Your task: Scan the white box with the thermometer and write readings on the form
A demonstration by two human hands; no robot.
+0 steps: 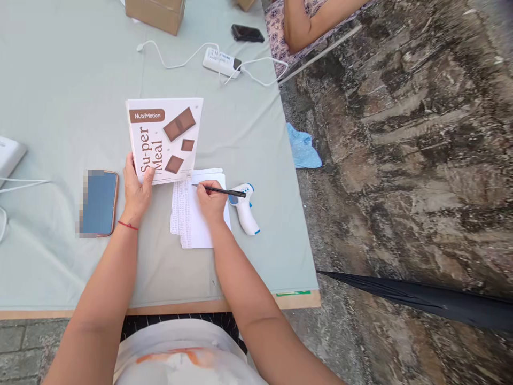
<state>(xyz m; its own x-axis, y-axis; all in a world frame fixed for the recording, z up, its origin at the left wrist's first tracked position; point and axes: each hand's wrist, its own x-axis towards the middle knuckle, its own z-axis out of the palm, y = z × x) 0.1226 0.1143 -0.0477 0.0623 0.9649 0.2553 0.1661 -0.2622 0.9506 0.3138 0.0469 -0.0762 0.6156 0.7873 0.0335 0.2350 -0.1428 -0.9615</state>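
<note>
My left hand (138,187) grips the lower left corner of a white NutriMotion Su-per Meal box (148,115), thumb on its front face. The box is held above the table, its lower edge over the top of a stack of paper sheets (200,230). Fingers of my right hand (211,202) are closed round a black pen (222,190), its tip pointing left near the box's lower right corner. That hand rests over the sheets, which carry columns of small print along their left side. Just right of it lies a white and blue infrared thermometer (246,211).
A phone (100,203) lies left of my left hand. Farther back are a white power bank (222,62) with cables, a black phone (247,33) and a cardboard box (156,13). Another person's arm (298,27) is at the far right corner. Rocky ground lies beyond the table's right edge.
</note>
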